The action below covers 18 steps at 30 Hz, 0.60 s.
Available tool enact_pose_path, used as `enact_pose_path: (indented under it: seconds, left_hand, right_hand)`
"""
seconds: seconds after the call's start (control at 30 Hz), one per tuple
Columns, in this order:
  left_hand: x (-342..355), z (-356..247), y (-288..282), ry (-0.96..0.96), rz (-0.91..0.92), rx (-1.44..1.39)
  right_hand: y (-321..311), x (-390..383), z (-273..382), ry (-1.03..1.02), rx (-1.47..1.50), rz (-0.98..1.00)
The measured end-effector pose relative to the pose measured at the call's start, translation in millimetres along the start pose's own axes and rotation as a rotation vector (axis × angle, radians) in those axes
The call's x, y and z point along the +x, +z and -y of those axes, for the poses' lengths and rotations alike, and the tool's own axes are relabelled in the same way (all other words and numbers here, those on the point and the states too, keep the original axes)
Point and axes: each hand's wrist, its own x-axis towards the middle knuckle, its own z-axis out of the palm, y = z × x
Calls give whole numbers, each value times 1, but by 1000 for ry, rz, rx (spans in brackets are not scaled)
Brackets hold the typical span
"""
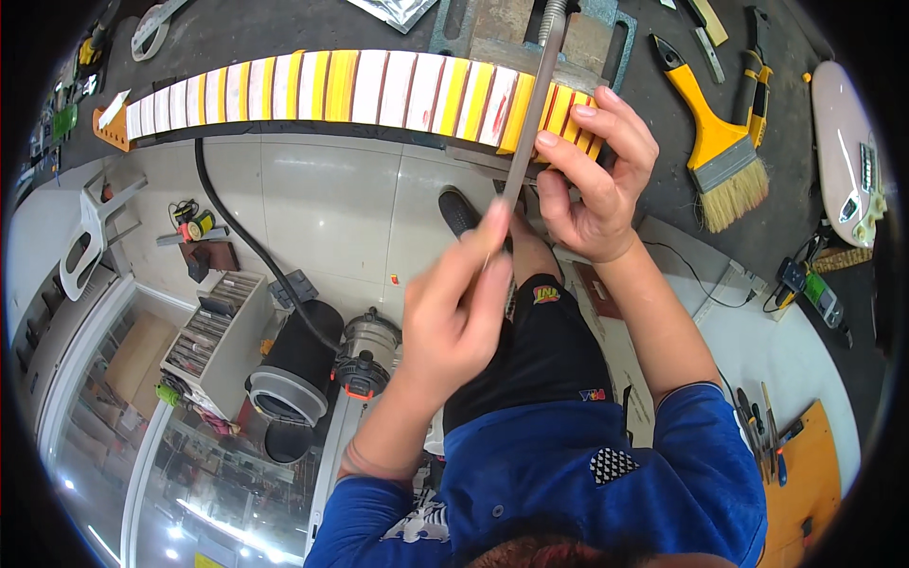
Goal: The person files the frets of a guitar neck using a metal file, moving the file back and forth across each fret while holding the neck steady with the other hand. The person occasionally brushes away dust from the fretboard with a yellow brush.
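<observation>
A guitar neck (400,90) lies across the bench edge, its fingerboard covered in white and yellow tape strips with thin dark lines between them. The orange wooden headstock (111,128) points left. My left hand (450,308), slightly blurred, is closed around the lower end of a long, slim grey file (532,123). The file slants up and away, crossing over the neck near its right end. At that end my right hand (601,180) has its fingers bent, the index and middle fingertips on the yellow-taped part beside the file and the thumb below.
A metal vise (592,43) stands behind the neck's right end. On the bench at right lie a yellow-handled brush (715,142), pliers (751,95) and a pale guitar body (843,151). Below left are a black hose (227,213), a vacuum machine (367,350) and a storage box (213,341).
</observation>
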Motion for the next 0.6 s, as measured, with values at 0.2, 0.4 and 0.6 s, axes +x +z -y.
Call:
enact_pose_path:
  seconds: [0.2,0.4,0.6]
  left_hand:
    - [-51,9,-19,35,4,114]
    - [45,-21,9,-36,-20,41]
    - [-57,12,-18,66,-11,174]
  right_hand:
    - [-3,1,2,11,6,22]
    - [1,2,5,18,0,15]
    - [-6,1,1,1,-19,48]
